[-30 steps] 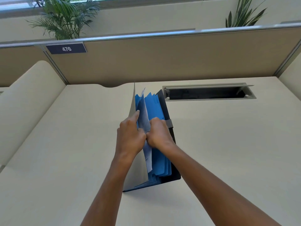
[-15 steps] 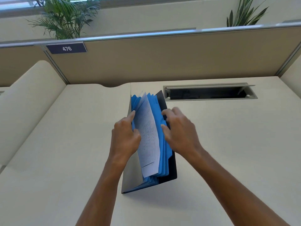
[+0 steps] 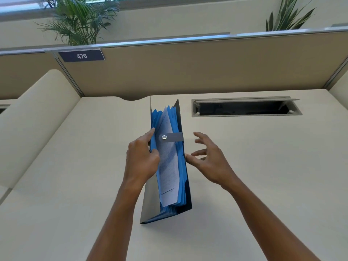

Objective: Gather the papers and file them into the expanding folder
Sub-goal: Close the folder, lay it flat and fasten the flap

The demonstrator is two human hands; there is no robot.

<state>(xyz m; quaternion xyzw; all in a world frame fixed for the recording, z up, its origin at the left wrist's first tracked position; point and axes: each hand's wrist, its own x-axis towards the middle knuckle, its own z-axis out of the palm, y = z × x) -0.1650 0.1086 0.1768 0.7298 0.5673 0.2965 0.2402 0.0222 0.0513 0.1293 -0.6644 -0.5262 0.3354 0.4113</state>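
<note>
The expanding folder stands on its spine in the middle of the desk, with blue dividers and a dark cover. A written sheet of paper sits between the dividers, its top edge sticking out. A grey strap with a metal snap lies across the top of the pockets. My left hand grips the folder's grey left cover and front dividers. My right hand hovers just right of the folder with fingers spread, thumb tip close to the dark cover, holding nothing.
The beige desk ends at a tan partition wall with a "476" plate. An open cable slot lies back right of the folder. A curved beige panel rises at the left.
My right hand has come off the dividers and moved right, fingers spread. The folder has narrowed, the paper sits deeper, and the snap strap now lies across the top.
</note>
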